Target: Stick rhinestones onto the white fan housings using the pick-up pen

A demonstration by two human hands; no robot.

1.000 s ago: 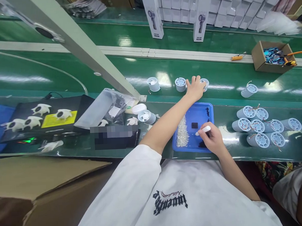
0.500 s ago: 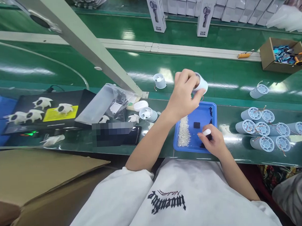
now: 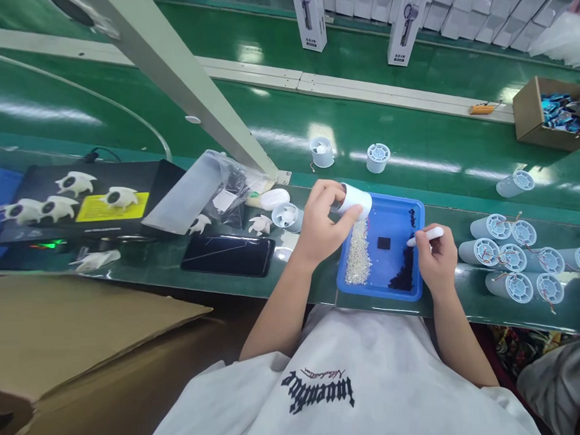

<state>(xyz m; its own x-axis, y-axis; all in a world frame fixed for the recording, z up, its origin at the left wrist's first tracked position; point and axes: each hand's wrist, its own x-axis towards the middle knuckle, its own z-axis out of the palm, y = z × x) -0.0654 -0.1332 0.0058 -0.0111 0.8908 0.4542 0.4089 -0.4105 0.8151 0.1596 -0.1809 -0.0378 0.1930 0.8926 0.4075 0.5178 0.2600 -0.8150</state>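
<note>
My left hand (image 3: 319, 222) is closed around a light blue cylindrical housing (image 3: 359, 203), tilted over the back left part of a blue tray (image 3: 344, 290). My fingers hide part of its open end. My right hand (image 3: 436, 256) pinches a white pen-like tool (image 3: 431, 234) at the tray's right side. Its thin tip points left, above small black pieces (image 3: 402, 277). A heap of small whitish pieces (image 3: 357, 262) lies along the tray's left side, and a black square block (image 3: 383, 243) sits in the middle.
Several similar housings (image 3: 518, 288) lie to the right. Two stand behind the tray, including a spoked one (image 3: 378, 157). Leftward are a housing with a white fan (image 3: 287, 216), a phone (image 3: 227, 255), white fan wheels (image 3: 120, 196) and a slanted post (image 3: 193, 87). A parts carton (image 3: 530, 111) stands back right.
My left hand has come down and left with the housing, uncovering a standing housing behind. My right hand has shifted right, and its white tool has swung to point left.
</note>
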